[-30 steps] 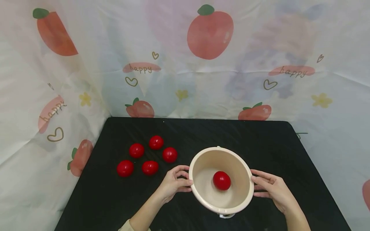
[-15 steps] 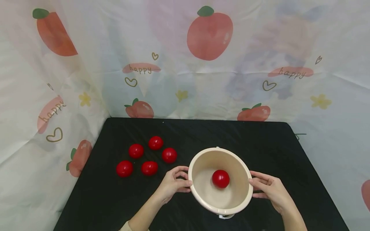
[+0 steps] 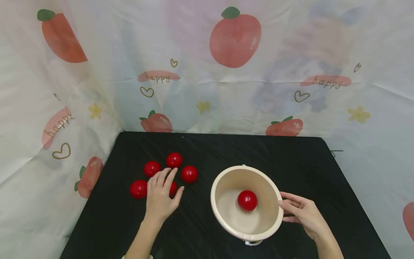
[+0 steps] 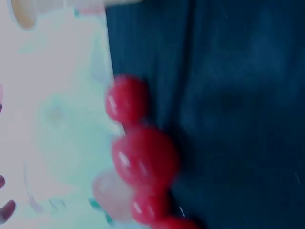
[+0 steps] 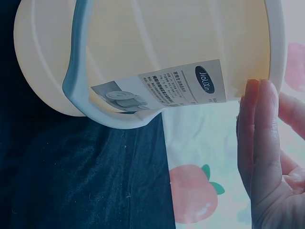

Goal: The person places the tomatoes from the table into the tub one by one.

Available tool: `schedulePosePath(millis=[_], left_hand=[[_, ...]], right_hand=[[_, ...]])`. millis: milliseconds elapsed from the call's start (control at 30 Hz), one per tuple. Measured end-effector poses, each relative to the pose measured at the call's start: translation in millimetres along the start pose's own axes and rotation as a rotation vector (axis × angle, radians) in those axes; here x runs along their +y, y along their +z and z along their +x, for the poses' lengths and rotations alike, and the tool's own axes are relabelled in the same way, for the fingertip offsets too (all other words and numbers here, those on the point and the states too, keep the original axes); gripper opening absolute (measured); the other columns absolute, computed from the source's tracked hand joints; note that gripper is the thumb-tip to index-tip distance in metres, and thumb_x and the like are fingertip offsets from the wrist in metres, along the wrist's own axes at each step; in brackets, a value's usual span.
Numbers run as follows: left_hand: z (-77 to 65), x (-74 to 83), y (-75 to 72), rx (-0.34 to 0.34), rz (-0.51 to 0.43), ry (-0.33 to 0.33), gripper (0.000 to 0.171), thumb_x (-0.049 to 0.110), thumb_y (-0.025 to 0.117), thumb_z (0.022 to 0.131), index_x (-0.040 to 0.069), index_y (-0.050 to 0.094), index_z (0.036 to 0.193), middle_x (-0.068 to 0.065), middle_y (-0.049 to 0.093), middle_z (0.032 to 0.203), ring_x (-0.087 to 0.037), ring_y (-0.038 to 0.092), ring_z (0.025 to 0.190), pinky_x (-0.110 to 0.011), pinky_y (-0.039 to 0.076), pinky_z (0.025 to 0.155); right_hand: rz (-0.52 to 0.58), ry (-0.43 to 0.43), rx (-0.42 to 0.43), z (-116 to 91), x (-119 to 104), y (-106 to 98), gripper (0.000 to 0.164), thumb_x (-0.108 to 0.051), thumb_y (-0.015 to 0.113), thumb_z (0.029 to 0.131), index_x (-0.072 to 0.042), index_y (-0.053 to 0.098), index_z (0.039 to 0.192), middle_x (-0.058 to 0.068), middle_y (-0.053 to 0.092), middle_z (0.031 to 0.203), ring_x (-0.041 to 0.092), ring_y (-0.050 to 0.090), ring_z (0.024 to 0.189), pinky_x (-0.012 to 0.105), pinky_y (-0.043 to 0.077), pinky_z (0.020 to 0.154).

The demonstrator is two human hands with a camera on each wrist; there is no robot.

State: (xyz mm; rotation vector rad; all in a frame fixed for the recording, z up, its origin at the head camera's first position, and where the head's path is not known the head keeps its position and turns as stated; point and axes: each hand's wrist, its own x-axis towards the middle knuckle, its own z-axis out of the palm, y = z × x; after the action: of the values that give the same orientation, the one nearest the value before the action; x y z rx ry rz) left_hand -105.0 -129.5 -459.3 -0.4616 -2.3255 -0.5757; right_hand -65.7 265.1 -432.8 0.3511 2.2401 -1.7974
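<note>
A cream bucket (image 3: 223, 194) stands on the black table with one glossy red ball (image 3: 247, 200) inside. My right hand (image 3: 304, 216) pinches its rim at the right; the right wrist view shows the fingers (image 5: 265, 143) against the outer wall, near a label (image 5: 186, 86). To the left, my left hand (image 3: 160, 199) reaches over another red ball (image 3: 173, 188), fingers spread and slightly bent. That hand partly covers the ball, and no grip on it is visible. Several red balls (image 4: 145, 157) appear blurred in the left wrist view, where only fingertips (image 4: 6, 212) show at the edge.
Around the left hand lie more red balls (image 3: 189, 174) on the table (image 3: 258, 151). A white carry handle (image 5: 78, 62) hangs on the bucket's side. Printed cloth (image 3: 194, 54) closes off the back and the sides.
My left hand has let go of the bucket's left rim and moved left over the red balls. The right hand still holds the rim, and the bucket stays in place.
</note>
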Motion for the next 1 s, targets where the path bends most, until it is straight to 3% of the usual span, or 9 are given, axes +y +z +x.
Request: schedulePosePath(millis=[100,200,333,500,600,767,1000], left_hand=[[-5.7,-24.7,-6.7,0.079,0.137,0.019,0.048,0.042,0.042,0.088,0.008,0.055,0.12,-0.016,0.052,0.116,-0.035,0.046,0.101,-0.053,0.036,0.083],[-14.3,-47.7,-13.4,0.088,0.216,-0.025,0.056,0.049,0.032,0.09,0.009,0.053,0.121,-0.016,0.051,0.118,-0.036,0.044,0.104,-0.054,0.033,0.086],[-27.7,-73.8,-22.8,0.003,0.261,-0.123,0.057,0.045,0.046,0.083,0.01,0.048,0.127,-0.018,0.046,0.125,-0.039,0.039,0.111,-0.058,0.026,0.093],[-42.1,-96.3,-31.0,-0.138,0.278,-0.264,0.076,0.034,0.073,0.064,0.012,0.043,0.131,-0.017,0.04,0.13,-0.039,0.032,0.117,-0.06,0.019,0.097],[-49.1,-105.8,-32.5,-0.227,0.279,-0.328,0.082,0.034,0.078,0.061,0.012,0.041,0.131,-0.017,0.038,0.131,-0.039,0.029,0.119,-0.061,0.015,0.098],[-60.9,-118.8,-28.3,-0.342,0.275,-0.377,0.087,0.035,0.082,0.059,0.011,0.039,0.131,-0.019,0.035,0.132,-0.04,0.027,0.119,-0.062,0.012,0.098],[-73.1,-132.2,-17.7,-0.411,0.287,-0.402,0.088,0.037,0.082,0.058,0.009,0.04,0.13,-0.02,0.035,0.13,-0.041,0.027,0.118,-0.063,0.013,0.098]], right_hand=[[0.003,-0.002,0.0,-0.1,0.3,0.1,0.058,-0.012,0.064,0.085,0.015,0.038,0.129,0.002,0.068,0.084,0.016,0.067,0.073,0.037,0.054,0.063],[0.002,-0.004,0.004,0.1,0.8,0.2,0.058,-0.012,0.064,0.084,0.015,0.038,0.129,0.002,0.068,0.084,0.015,0.066,0.073,0.037,0.054,0.063],[0.002,-0.004,0.011,0.4,1.3,0.4,0.058,-0.011,0.065,0.084,0.016,0.038,0.129,0.002,0.068,0.084,0.015,0.066,0.072,0.037,0.054,0.062],[0.001,-0.003,0.013,0.5,1.0,0.6,0.059,-0.011,0.065,0.084,0.016,0.037,0.129,0.001,0.068,0.083,0.015,0.067,0.072,0.037,0.054,0.062],[0.002,-0.002,0.014,0.5,1.1,0.4,0.06,-0.012,0.065,0.084,0.015,0.037,0.129,0.001,0.068,0.083,0.015,0.067,0.072,0.037,0.054,0.062],[0.003,0.001,0.017,0.6,1.6,0.3,0.059,-0.012,0.065,0.084,0.015,0.038,0.129,0.002,0.068,0.084,0.016,0.067,0.072,0.037,0.054,0.063],[0.014,0.011,0.014,0.5,1.8,0.2,0.06,-0.012,0.065,0.084,0.015,0.037,0.129,0.001,0.068,0.084,0.016,0.067,0.073,0.036,0.054,0.063]])
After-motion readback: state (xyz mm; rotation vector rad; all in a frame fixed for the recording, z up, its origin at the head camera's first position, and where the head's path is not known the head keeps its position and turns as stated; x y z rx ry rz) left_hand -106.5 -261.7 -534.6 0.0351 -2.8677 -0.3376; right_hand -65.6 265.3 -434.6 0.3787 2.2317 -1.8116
